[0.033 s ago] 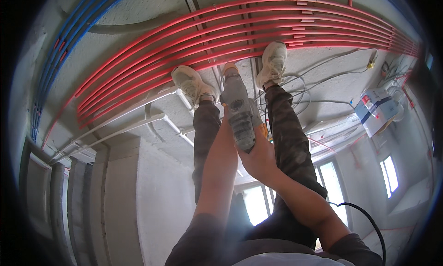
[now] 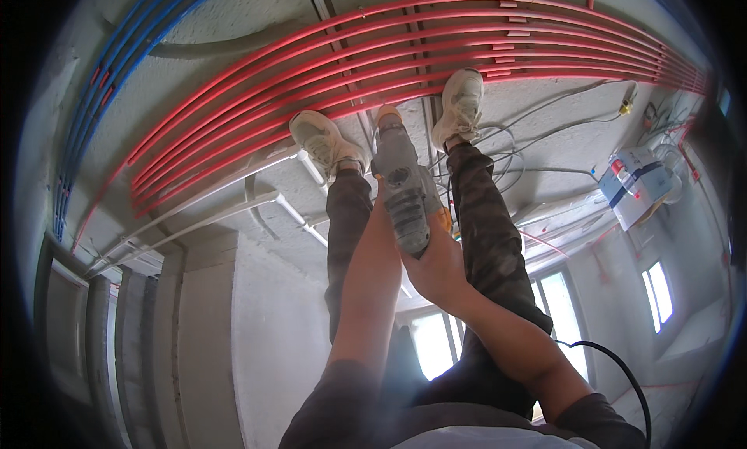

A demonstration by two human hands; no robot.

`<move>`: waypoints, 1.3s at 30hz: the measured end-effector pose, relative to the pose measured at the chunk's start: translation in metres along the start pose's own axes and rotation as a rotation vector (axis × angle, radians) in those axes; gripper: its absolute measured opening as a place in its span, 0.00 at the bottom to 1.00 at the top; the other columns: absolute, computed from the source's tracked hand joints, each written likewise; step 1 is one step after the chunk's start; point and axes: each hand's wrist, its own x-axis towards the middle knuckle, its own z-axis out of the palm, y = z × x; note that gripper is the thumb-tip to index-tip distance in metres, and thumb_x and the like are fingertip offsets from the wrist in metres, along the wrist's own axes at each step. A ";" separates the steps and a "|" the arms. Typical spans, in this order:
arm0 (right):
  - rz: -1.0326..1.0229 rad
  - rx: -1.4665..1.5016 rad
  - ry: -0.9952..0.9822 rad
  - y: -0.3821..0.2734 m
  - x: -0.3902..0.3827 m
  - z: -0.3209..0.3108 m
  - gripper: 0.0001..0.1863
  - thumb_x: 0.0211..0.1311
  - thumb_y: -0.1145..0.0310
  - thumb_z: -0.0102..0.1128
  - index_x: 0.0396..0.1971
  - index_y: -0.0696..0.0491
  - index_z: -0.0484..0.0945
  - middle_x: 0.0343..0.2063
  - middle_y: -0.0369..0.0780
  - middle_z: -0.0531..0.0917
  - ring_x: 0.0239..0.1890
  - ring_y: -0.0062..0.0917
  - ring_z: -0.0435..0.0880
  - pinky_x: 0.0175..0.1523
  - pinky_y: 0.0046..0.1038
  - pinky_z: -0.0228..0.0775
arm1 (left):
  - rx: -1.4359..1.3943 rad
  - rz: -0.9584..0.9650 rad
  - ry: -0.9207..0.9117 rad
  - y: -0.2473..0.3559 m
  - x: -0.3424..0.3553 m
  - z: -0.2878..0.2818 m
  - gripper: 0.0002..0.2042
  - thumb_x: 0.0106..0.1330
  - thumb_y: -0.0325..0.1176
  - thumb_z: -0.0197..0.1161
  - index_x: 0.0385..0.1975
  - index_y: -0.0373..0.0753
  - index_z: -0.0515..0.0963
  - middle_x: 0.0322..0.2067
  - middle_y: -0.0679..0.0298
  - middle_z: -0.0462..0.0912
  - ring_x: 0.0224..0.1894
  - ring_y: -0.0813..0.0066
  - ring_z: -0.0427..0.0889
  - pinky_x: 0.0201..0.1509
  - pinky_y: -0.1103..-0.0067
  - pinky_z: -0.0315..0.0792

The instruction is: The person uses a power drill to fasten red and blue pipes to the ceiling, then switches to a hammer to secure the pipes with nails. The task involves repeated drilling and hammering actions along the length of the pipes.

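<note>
A grey rotary hammer (image 2: 406, 204), dusty and with an orange collar at its front end, points away from me between my two shoes. My right hand (image 2: 437, 266) is closed round its rear grip. Along the tool's left side, my left hand (image 2: 380, 208) holds it from beneath; most of that hand, fingers included, is hidden behind the body. The tool's front end lies near the closest of several red pipes (image 2: 327, 103). Whether a bit touches the floor is too small to tell. My left shoe (image 2: 327, 142) and right shoe (image 2: 462, 106) stand either side.
White pipes (image 2: 210, 223) run at the left, blue pipes (image 2: 101, 87) at the far left. Loose grey cables (image 2: 545, 122) lie right of my feet, with a white-and-blue box (image 2: 636, 188) further right. A black cable (image 2: 622, 363) curves beside my right elbow. Metal channels (image 2: 416, 29) cross beneath the red pipes.
</note>
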 end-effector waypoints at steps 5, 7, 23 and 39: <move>0.043 0.018 -0.008 -0.002 0.003 -0.009 0.28 0.61 0.64 0.72 0.58 0.55 0.73 0.40 0.54 0.88 0.46 0.55 0.87 0.51 0.48 0.78 | 0.017 -0.012 0.000 -0.003 0.005 0.001 0.11 0.75 0.44 0.61 0.41 0.43 0.78 0.35 0.67 0.81 0.34 0.76 0.83 0.38 0.75 0.79; 0.015 0.022 0.032 -0.003 0.000 -0.017 0.26 0.60 0.68 0.76 0.54 0.60 0.74 0.38 0.54 0.87 0.45 0.54 0.88 0.48 0.43 0.80 | 0.009 0.008 -0.007 -0.004 0.011 0.000 0.11 0.75 0.44 0.61 0.41 0.43 0.78 0.35 0.67 0.81 0.35 0.76 0.83 0.38 0.75 0.79; -0.030 0.060 0.069 0.011 0.009 -0.027 0.25 0.59 0.72 0.75 0.53 0.59 0.73 0.39 0.54 0.87 0.45 0.54 0.88 0.47 0.42 0.80 | 0.043 0.017 -0.023 -0.015 0.034 -0.005 0.10 0.75 0.43 0.60 0.41 0.43 0.78 0.35 0.67 0.81 0.35 0.76 0.83 0.38 0.75 0.79; -0.050 0.043 0.025 0.020 0.014 -0.019 0.23 0.59 0.65 0.71 0.51 0.53 0.72 0.37 0.55 0.87 0.43 0.56 0.87 0.49 0.52 0.78 | 0.025 0.041 0.009 -0.020 0.031 -0.004 0.10 0.75 0.42 0.60 0.40 0.43 0.77 0.35 0.67 0.81 0.35 0.76 0.83 0.38 0.75 0.79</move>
